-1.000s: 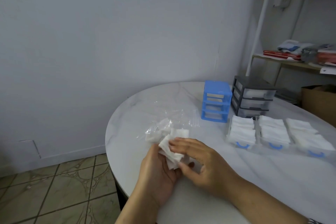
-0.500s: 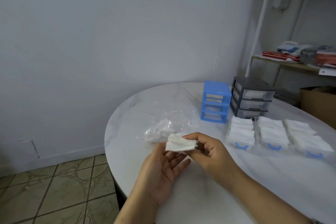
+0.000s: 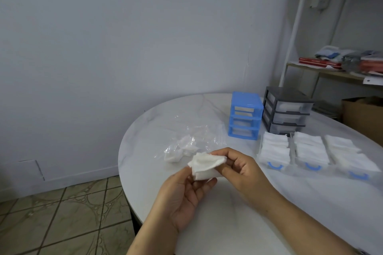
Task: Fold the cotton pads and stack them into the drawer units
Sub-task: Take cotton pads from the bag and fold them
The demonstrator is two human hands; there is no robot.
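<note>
While three pulled-out drawers lie side by side on the surface to the right, each already packed with rows of folded white pads, the work in hand is one more cotton pad, held in the air above the near edge of the surface. The right hand pinches its right end between thumb and fingers; the left hand sits under it, palm up, fingers touching its lower edge. The pad looks creased and partly doubled over, so my reading is that the fold is under way but not pressed flat.

Judging by what lies about, most of the folding seems done. A clear plastic bag just beyond the hands holds only a few loose pads, bunched near its left end. Behind the filled drawers stand the blue drawer frame, whose three slots look open, and beside it the grey drawer unit, its drawers in place; what those hold cannot be made out.

What is left, as far as I can judge: finish this pad, add it to a drawer, fold the few in the bag, and slide the drawers into the blue frame.
</note>
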